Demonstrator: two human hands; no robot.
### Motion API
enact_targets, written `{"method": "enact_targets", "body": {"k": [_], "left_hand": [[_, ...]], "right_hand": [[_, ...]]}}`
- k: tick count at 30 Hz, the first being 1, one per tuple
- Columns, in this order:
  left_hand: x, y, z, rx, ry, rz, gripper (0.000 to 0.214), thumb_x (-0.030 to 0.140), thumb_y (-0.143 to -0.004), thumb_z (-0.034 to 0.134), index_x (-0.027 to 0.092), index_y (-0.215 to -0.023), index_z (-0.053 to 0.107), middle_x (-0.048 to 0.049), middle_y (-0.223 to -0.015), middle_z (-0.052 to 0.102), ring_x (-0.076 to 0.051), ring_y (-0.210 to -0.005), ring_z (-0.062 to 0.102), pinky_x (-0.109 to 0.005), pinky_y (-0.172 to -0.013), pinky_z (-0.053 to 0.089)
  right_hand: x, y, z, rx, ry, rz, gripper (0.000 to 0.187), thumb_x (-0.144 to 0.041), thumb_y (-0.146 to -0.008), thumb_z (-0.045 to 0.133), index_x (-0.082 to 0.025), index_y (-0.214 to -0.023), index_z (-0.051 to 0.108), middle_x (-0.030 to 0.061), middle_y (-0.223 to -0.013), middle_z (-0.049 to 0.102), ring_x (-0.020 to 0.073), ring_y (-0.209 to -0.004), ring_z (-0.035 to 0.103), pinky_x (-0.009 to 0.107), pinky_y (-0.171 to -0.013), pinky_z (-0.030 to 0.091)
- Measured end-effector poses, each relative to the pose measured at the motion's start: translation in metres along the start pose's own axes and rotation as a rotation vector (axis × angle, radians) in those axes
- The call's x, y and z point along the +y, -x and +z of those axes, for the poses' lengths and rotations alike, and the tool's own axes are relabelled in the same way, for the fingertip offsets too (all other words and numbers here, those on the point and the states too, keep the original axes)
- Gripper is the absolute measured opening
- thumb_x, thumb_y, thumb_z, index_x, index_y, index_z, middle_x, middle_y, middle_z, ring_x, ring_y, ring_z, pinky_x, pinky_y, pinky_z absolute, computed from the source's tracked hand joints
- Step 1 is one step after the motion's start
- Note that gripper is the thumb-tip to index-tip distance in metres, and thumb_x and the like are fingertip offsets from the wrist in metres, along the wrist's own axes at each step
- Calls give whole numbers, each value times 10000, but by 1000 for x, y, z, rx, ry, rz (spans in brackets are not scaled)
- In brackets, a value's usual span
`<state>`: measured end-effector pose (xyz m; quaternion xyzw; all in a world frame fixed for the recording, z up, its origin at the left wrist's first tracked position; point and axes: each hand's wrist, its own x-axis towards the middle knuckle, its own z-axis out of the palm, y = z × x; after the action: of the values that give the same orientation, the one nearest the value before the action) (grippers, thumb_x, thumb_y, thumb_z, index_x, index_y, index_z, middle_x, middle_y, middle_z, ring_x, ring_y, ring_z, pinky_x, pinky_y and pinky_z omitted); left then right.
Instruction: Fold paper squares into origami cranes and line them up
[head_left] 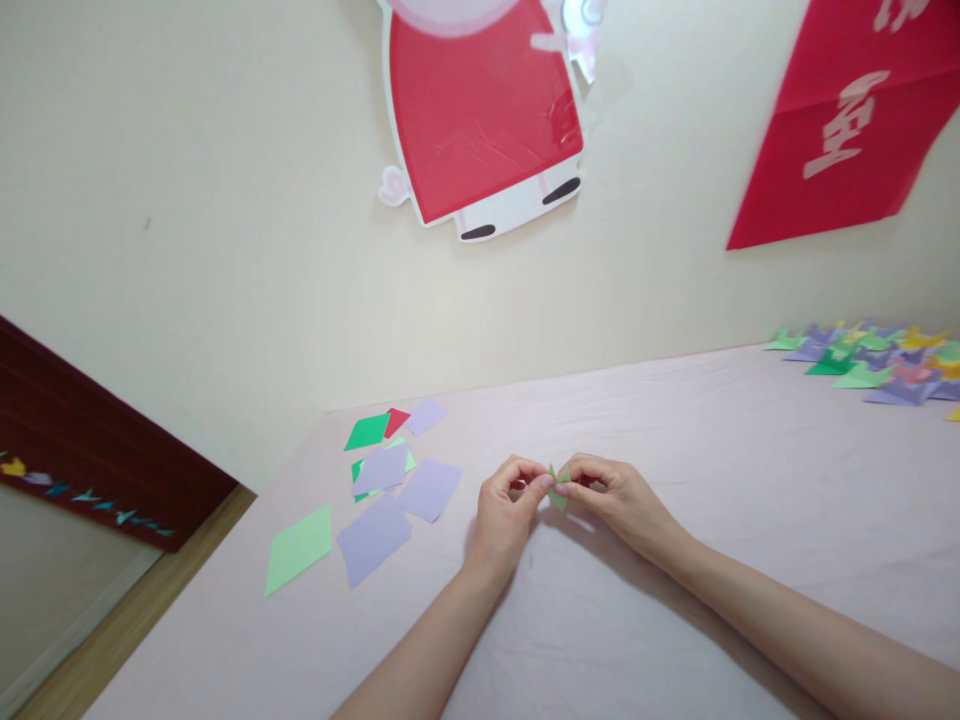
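A pale wall [247, 270] meets a surface covered with light pinkish cloth [600, 640], faintly creased, and a red-bodied cartoon cutout [484, 110] and a red banner [847, 130] hang on the wall. Over the middle of the cloth, between the person's two hands, is a small piece of folded green paper [559, 494]. It is a soft, slightly yellowish green, with two sharp points standing up, one toward each hand, and a dip between them; below the fingers its body narrows toward the near side. Its finer creases are too small to make out, and the fingers hide part of its edges. The left hand [506, 510] pinches its left side between thumb and fingertips, and the right hand [619, 495] grips the right side the same way, so the fingertips of the two hands nearly meet across it. Left of the hands lie flat sheets: a light green sheet [298, 550] nearest the cloth's left edge, several lilac sheets [375, 538], a darker green sheet [367, 432] and a red sheet [396, 423], some overlapping. Far to the right, folded paper pieces [862, 375] in green, lilac, yellow and pink crowd together near the wall.
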<state>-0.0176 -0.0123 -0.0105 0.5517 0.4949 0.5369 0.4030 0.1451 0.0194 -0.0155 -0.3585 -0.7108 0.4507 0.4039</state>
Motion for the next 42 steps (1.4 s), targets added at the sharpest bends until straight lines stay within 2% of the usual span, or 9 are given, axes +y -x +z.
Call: {"method": "enact_targets", "body": {"k": [10,21,27,34,38,42], "left_hand": [[0,3,4,48,78,-24,149,313,-782,674,171,-763,630,14,-735,607,-135,-718,516,-241,-692,391],[1,6,10,63,94,-35,151,317,-808,647,170,-789,619,12,-748,606,-138,-728,524,-245,-697,404],[3,11,9,-10,-112,-26,174,334,-857,601,179,-777,601,17,-734,597,-134,-689,514,-242,-657,394],[4,14,8,-11,-270,39,156,305,-918,526,198,-817,579,2,-810,611,-156,-782,552,-257,-724,388],[5,16,10,21,-336,98,161,309,-934,505,206,-820,554,-7,-839,591,-167,-812,538,-262,-730,373],[5,15,9,-2,-288,52,178,347,-937,510,207,-846,572,1,-821,600,-160,-776,544,-259,-711,375]], "right_hand": [[-2,0,1,-2,-98,26,233,-348,-821,637,-181,-658,638,-9,-684,586,147,-679,523,262,-654,385],[-4,-1,2,1,-104,89,266,-389,-791,606,-184,-633,545,-38,-615,472,123,-612,435,246,-588,343],[-3,0,1,0,-41,70,294,-410,-821,555,-198,-634,473,-46,-620,421,120,-606,396,240,-571,323],[-4,0,2,12,14,41,343,-472,-855,521,-211,-645,448,-48,-621,395,129,-596,380,246,-557,320],[-6,-1,3,38,-36,66,372,-506,-835,551,-214,-632,442,-48,-606,397,128,-588,384,246,-553,324],[-8,-3,0,27,-143,131,369,-504,-769,628,-203,-610,487,-48,-582,442,122,-571,409,249,-562,341]]}}
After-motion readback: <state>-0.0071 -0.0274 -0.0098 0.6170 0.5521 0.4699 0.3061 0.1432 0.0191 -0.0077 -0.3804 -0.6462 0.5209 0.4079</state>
